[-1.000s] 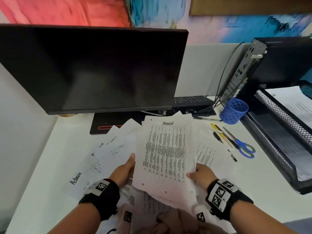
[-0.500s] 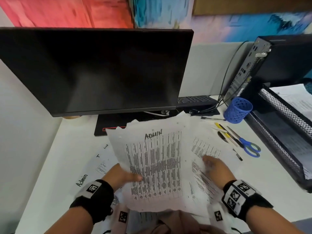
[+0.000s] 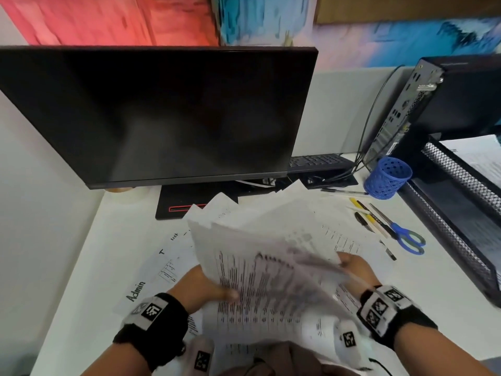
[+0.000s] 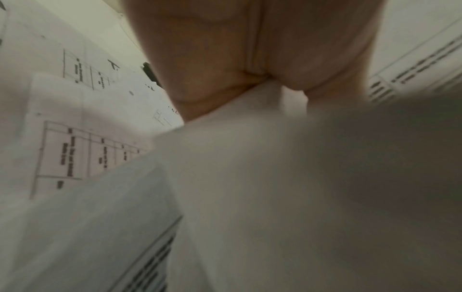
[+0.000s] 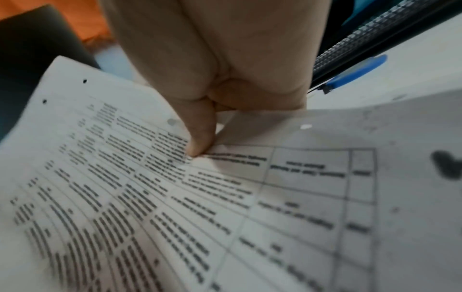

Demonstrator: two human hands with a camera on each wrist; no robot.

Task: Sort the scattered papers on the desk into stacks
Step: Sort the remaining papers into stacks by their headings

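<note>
The left hand [image 3: 202, 290] grips a printed sheet [image 3: 260, 289], thumb on top. The right hand [image 3: 356, 270] pinches its blurred far edge above the desk [image 3: 89, 267]

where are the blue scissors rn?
Head view, right side of the desk: the blue scissors lie flat beside the pens, between the scattered papers and the mesh tray.

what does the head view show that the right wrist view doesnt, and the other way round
Only the head view shows the left hand gripping the printed sheets, the sheet marked Admin, the monitor and the blue pen cup.

Only the right wrist view shows the thumb pressed on a table-printed page and its punched holes.

Both show the right hand holding paper, and the mesh tray.
</note>
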